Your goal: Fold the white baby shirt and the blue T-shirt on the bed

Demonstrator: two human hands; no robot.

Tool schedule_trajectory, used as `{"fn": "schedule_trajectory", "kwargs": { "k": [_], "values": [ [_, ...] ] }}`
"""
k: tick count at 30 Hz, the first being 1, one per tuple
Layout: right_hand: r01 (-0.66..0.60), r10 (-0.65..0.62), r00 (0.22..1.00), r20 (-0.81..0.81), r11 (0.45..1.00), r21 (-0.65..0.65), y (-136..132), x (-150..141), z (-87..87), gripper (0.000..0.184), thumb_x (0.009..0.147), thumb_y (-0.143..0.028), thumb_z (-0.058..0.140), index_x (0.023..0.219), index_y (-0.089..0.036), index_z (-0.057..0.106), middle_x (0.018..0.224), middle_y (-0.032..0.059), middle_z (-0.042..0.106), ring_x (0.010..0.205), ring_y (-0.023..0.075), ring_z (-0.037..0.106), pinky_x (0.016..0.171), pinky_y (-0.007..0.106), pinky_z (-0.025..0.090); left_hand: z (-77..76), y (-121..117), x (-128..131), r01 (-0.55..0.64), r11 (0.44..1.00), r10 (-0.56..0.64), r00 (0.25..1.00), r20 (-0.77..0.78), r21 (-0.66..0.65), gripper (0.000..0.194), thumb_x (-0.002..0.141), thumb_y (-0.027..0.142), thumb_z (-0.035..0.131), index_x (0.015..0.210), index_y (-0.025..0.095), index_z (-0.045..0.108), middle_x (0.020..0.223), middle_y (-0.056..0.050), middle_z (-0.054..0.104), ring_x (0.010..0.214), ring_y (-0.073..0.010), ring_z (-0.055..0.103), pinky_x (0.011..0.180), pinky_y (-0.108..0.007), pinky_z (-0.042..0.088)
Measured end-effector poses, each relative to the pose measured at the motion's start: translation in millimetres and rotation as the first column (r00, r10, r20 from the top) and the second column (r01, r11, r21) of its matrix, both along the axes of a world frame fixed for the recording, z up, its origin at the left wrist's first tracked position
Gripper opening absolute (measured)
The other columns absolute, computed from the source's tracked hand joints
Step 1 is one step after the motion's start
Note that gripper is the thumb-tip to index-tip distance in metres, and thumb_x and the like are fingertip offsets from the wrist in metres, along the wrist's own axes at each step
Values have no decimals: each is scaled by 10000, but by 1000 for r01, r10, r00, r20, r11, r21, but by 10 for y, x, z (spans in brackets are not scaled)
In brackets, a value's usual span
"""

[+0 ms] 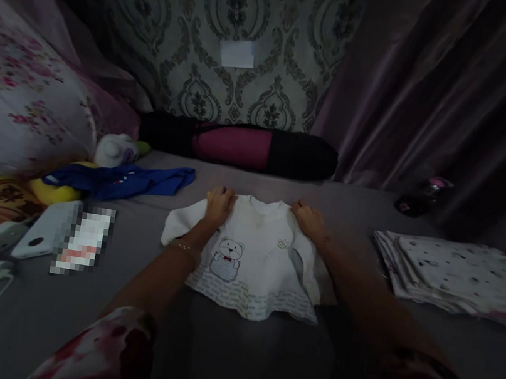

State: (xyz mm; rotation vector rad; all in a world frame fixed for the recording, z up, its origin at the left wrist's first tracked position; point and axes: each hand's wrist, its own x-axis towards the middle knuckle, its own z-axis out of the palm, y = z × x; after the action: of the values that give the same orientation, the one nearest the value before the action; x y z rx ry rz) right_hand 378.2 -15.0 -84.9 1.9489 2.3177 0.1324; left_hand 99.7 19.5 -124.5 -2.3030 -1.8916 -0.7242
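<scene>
A small white baby shirt (254,259) with a bear print lies flat on the grey bed sheet (229,350), front up, neck toward the wall. My left hand (219,205) rests on its left shoulder, fingers curled onto the cloth. My right hand (308,218) rests on its right shoulder in the same way. Both hands seem to pinch the fabric at the shoulders, though the dim light hides the fingertips. A thin bracelet sits on my left wrist.
A stack of folded spotted cloths (453,276) lies at the right. A blue garment (125,180), a yellow toy (50,190) and a white soft toy (114,150) lie at the left, with a white device (45,228) and cables nearer. A dark bolster (240,144) lines the wall.
</scene>
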Motion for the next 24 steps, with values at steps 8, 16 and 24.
{"fn": "schedule_trajectory", "kwargs": {
  "k": [8,16,24],
  "values": [
    [23,-25,998,-62,1000,-21,317,61,-104,396,1017,-275,254,1205,-157,582,1284,170,566,1043,261,631,868,353,459,-15,276,44,-10,995,12,1000,17,-101,296,959,344,414,1045,193,653,1082,-136,606,1091,-303,528,899,-432,365],
    [147,-157,961,-229,987,-62,464,37,-195,489,981,-484,356,1165,-113,617,1188,184,636,1082,268,614,882,327,452,37,417,156,-101,934,121,992,39,-343,465,865,593,501,1039,191,657,1141,-137,668,1116,-313,568,990,-460,346],
    [262,-314,770,-555,949,-173,394,196,-211,491,909,-523,479,1145,-119,627,1157,171,663,1045,271,633,845,324,481,116,292,286,-151,948,145,989,-42,-281,480,861,567,532,1081,146,605,1194,-203,613,1149,-372,541,988,-510,334]
  ]
}}
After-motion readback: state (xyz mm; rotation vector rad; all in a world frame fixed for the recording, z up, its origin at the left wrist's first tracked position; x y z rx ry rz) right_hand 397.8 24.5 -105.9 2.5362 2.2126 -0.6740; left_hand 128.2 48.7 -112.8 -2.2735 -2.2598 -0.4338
